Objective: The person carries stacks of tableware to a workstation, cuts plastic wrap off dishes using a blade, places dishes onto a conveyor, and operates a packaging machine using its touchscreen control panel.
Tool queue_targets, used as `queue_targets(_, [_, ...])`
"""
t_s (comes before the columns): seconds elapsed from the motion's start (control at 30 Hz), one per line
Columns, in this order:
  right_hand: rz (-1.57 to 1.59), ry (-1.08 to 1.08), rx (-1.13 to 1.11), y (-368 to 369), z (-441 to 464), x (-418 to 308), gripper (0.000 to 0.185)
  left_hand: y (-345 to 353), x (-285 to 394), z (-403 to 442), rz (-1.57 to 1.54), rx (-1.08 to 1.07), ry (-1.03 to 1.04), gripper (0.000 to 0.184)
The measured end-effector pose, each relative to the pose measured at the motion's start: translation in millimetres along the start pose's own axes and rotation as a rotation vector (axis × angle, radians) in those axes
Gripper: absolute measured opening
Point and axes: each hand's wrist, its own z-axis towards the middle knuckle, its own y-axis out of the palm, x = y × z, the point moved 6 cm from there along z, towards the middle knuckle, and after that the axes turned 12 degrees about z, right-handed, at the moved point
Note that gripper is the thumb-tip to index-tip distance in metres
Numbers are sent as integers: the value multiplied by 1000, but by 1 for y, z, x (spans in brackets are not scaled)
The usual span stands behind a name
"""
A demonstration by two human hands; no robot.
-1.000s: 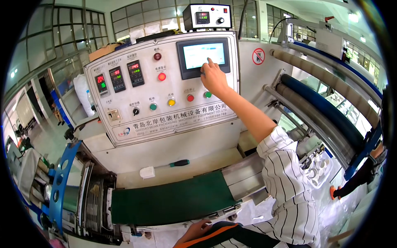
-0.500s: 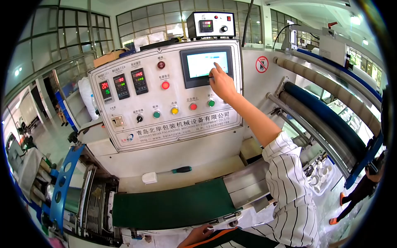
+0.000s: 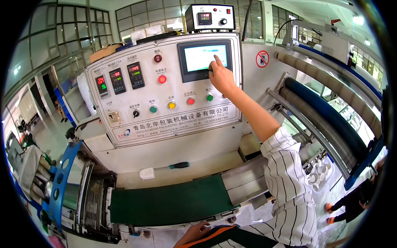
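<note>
My right hand point(image 3: 222, 76) is raised to the lit touchscreen point(image 3: 205, 58), its index finger pointing at the right part of the display and the other fingers curled, with nothing visible in them. The screen sits in a white control panel point(image 3: 140, 97) with digital readouts and coloured buttons. Low in the view, my left hand point(image 3: 196, 232) is near the front edge of the green conveyor belt point(image 3: 169, 202); its fingers are partly visible, and whether they hold anything is unclear. Behind the belt lies a screwdriver point(image 3: 179, 165) beside a white block point(image 3: 147, 173).
A small control box point(image 3: 209, 18) stands on top of the panel. Large rollers point(image 3: 320, 115) are at the right, above a tray of white parts point(image 3: 319, 175). A blue perforated bracket point(image 3: 63, 182) stands at the left. Another person point(image 3: 351, 202) is at the far right.
My right index finger has shifted rightward on the touchscreen. The head view has swayed slightly. At the far right, the other person's legs have moved. My left hand stays low by the belt.
</note>
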Motion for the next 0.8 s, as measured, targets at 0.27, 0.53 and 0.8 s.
queue_targets(0.27, [-107,18,-69,9,3,0,14,-6,-1,-5,-26,30,-13,38])
queue_targets(0.53, [-79,-57,5,6,-7,-6,12,-11,5,-6,-51,-14,-49,38])
queue_targets(0.8, [-34,-78,-7,19,-30,-6,15,-9,1,-8,-61,7,-28,37])
